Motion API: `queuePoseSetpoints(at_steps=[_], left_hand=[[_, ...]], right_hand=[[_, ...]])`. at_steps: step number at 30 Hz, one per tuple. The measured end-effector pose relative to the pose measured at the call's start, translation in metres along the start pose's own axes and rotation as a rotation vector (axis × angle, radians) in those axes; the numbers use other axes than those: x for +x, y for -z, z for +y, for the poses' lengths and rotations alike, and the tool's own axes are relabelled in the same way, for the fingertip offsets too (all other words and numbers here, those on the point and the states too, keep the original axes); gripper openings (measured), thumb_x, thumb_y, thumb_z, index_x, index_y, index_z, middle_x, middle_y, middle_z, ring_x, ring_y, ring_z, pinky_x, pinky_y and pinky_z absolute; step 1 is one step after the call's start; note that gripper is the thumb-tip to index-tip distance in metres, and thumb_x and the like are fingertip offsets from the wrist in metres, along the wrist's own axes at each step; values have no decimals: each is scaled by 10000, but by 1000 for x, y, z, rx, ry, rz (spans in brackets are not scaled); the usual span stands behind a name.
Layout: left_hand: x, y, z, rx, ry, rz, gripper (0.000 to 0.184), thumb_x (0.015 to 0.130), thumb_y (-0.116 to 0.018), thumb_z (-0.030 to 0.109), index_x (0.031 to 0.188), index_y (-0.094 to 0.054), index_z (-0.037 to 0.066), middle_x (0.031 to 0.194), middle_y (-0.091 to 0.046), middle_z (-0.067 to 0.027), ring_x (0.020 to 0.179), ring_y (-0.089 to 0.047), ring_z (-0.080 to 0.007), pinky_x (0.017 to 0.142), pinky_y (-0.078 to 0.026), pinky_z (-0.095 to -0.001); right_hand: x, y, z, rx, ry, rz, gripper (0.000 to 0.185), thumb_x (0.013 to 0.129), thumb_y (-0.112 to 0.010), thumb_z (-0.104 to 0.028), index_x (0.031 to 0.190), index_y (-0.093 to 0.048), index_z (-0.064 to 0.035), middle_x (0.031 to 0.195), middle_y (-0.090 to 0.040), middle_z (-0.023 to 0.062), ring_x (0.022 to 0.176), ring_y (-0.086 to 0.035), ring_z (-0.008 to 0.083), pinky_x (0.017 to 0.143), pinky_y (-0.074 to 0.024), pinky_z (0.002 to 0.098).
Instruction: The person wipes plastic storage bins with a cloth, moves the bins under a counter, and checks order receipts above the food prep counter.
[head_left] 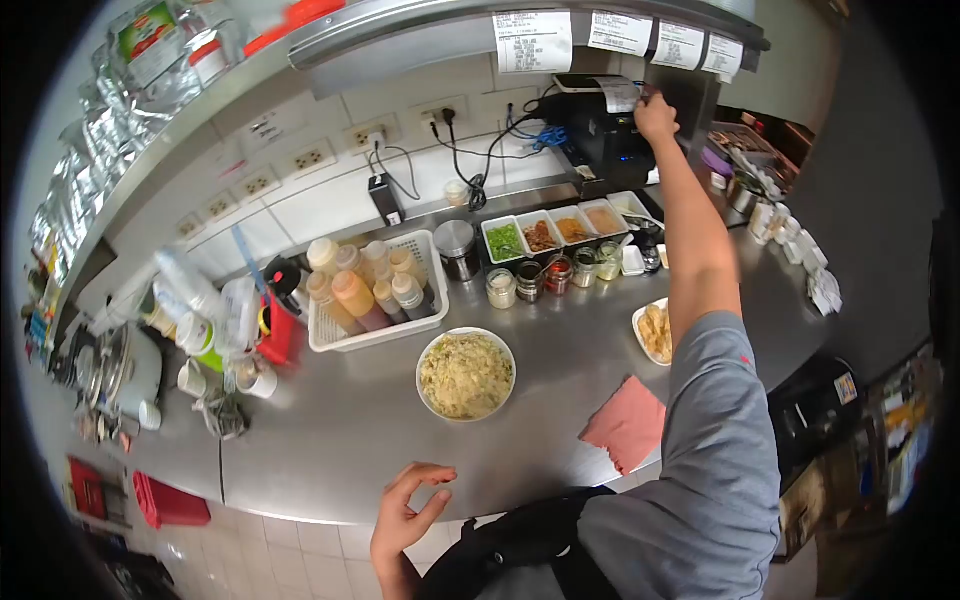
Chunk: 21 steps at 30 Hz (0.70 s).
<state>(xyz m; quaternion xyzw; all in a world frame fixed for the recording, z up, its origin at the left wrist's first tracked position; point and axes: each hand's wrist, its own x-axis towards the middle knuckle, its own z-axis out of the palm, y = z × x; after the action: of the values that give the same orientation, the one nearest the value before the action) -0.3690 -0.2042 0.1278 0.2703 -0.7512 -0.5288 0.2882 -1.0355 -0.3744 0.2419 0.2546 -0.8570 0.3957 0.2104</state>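
My right hand (656, 116) reaches to the black printer (612, 150) at the back, its closed fingers at the edge of the white paper slip (619, 95) on top. My left hand (412, 508) hovers at the counter's front edge, fingers curved and apart, holding nothing. Between the hands, a round white bowl (424, 398) filled with a pale, crumbly food (466, 375) sits on the steel counter (330, 440). A pink cloth (628, 424) lies to the right of the bowl. Partly behind my right arm is a small white dish of yellowish food (654, 332).
Squeeze bottles stand in a white basket (376, 340). Beside it are a steel canister (457, 249), small jars (529, 281) and trays of toppings (572, 229). Printed slips (534, 42) hang from the overhead shelf. A red container (279, 333) and cups stand left.
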Motion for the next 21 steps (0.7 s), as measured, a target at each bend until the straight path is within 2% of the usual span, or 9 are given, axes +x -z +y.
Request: queuePoseSetpoints(at_steps=[3,5,7,9,11,13,15,17,21], left_hand=[[-13,-47,14,158,45,106,230,801,-654,-30,1025,-671,20,965,-676,-90,898,-637,-212,821,-498,-312],[-25,-78,17,120,9,94,236,812,-651,-25,1042,-668,24,972,-673,-91,916,-635,-210,818,-501,-310],[-37,-113,23,108,16,117,225,818,-648,-23,1037,-668,25,982,-669,-91,921,-636,-213,818,-502,-311],[-51,-149,26,90,17,130,215,824,-646,-21,1032,-668,26,992,-665,-91,927,-636,-215,817,-503,-312],[-60,-190,25,42,-35,194,198,830,-645,-17,1023,-666,23,1013,-654,-95,933,-635,-218,815,-502,-303],[-72,-230,22,-2,0,237,184,835,-642,-15,1013,-666,25,1072,-633,-104,992,-614,-213,861,-483,-300],[-77,-270,17,-176,-44,347,212,839,-639,-14,1044,-660,32,1205,-574,-120,1071,-578,-218,919,-456,-324],[-76,-303,35,-285,-34,383,266,843,-634,-13,1106,-641,34,1328,-481,-126,1159,-525,-226,972,-424,-355],[-64,-342,68,-417,-38,522,390,864,-609,-19,1250,-574,23,1347,-446,-110,1226,-468,-222,1008,-400,-353]], right_hand=[[3,8,14,304,192,19,374,829,-656,-266,1191,-608,-182,1033,-661,68,1064,-569,298,914,-407,509],[-2,20,18,484,408,100,359,834,-658,-94,1181,-581,-145,898,-642,51,893,-615,225,792,-487,356],[-51,77,-1,789,454,-58,384,835,-628,-4,1193,-535,-105,860,-589,35,824,-588,167,753,-481,289],[-96,104,9,1003,604,-271,413,829,-578,65,1207,-493,-78,933,-544,43,815,-553,131,735,-464,250],[-167,163,15,842,771,-453,313,854,-559,36,1147,-500,-59,1007,-526,32,870,-522,100,755,-442,251],[-220,196,37,770,1026,-636,269,863,-497,33,1065,-634,-80,1053,-523,66,972,-517,180,839,-427,293],[-276,239,59,748,1008,-959,327,880,-496,21,1116,-668,-125,1071,-522,81,1018,-512,208,848,-432,314],[-309,273,78,825,790,-1397,318,898,-525,-12,1170,-653,-115,1112,-532,70,1032,-526,189,874,-447,323],[-345,294,137,1048,763,-1581,333,905,-510,-3,1206,-626,-86,1140,-531,69,1080,-534,167,914,-445,310]])
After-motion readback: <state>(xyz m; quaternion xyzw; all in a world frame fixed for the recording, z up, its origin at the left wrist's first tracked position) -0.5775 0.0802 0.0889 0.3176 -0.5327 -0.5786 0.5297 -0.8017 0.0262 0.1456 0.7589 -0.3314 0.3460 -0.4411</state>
